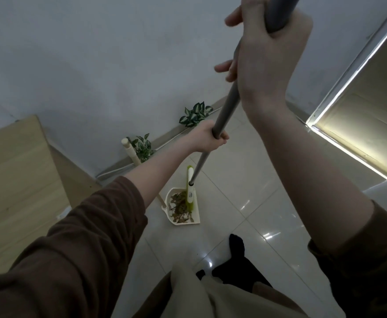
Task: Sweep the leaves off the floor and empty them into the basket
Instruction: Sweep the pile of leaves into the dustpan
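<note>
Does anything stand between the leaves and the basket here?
Cannot say: no basket is in view. The leaves lie in the dustpan, with the broom head against them.

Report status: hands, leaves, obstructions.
Both gripping broom handle: right hand high, left hand lower. Pile of leaves in dustpan, broom head over them. Basket not in view; plants behind dustpan, apart.
</note>
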